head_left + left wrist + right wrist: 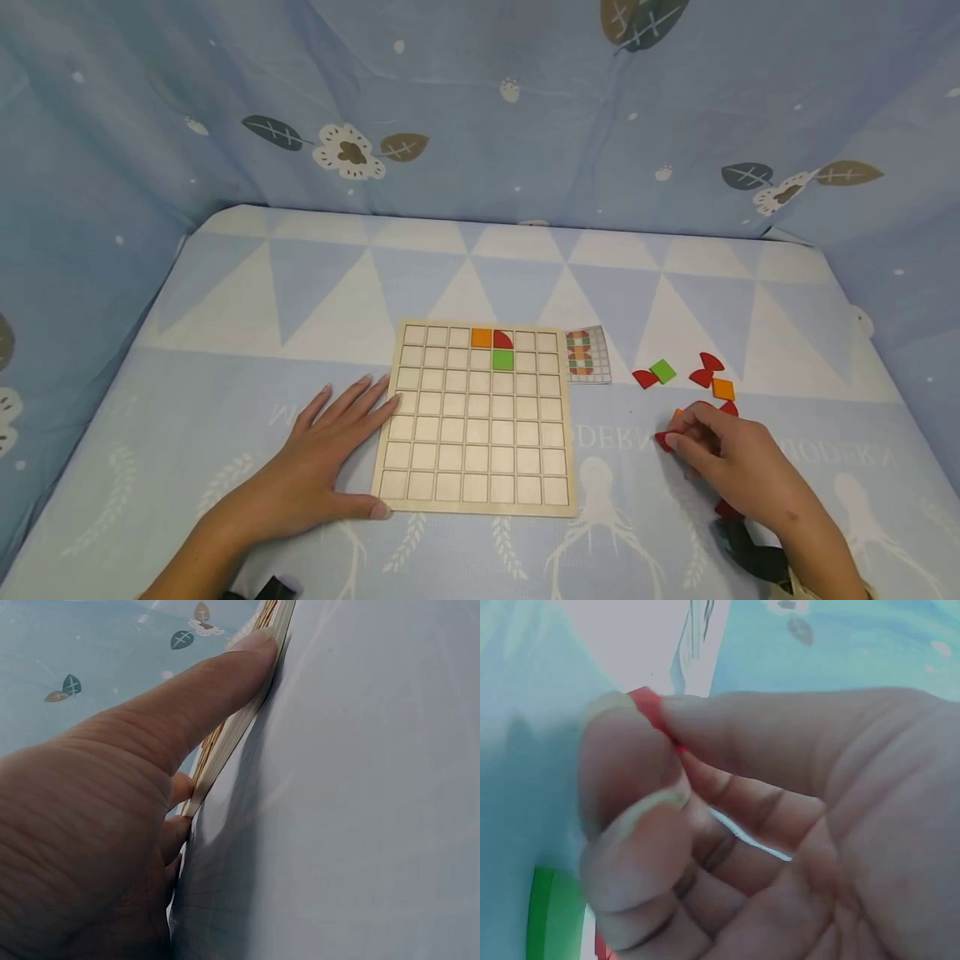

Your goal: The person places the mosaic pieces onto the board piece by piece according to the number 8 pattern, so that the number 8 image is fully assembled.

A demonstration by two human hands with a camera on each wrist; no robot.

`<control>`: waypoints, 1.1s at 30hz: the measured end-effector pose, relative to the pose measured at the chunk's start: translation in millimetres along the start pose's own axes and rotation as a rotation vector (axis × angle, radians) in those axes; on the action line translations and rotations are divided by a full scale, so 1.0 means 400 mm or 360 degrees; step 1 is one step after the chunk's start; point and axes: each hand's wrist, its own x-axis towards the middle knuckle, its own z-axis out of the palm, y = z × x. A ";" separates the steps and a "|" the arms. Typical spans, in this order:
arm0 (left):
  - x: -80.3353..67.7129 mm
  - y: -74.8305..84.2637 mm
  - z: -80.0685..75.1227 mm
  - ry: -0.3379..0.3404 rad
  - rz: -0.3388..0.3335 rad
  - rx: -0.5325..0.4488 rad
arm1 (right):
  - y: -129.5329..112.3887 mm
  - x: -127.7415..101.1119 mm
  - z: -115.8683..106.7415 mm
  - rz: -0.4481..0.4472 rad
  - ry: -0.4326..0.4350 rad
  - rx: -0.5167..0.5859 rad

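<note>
The right hand [738,467] pinches a red piece [664,440] at its fingertips; the flat left hand [322,467] steadies the board [480,500].

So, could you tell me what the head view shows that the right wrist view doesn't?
Only the head view shows the wooden grid board with three tiles set in its top rows, the pattern card beside it, the left hand flat against the board's left edge, and the loose tiles on the cloth. Only the right wrist view shows close up how the fingertips pinch the red piece. Both show the right hand holding that red piece.
</note>
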 end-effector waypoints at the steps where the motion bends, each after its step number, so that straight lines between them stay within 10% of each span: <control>1: 0.000 0.000 -0.001 0.0005 0.0005 0.0000 | -0.004 0.000 0.000 -0.0002 0.0010 0.0036; 18: 0.010 0.009 -0.015 -0.0016 0.0014 -0.0017 | -0.216 0.143 0.050 -0.0449 -0.0033 0.0338; 33: -0.003 0.007 -0.009 0.0015 0.0029 0.0005 | -0.300 0.279 0.143 -0.0496 -0.0167 0.0344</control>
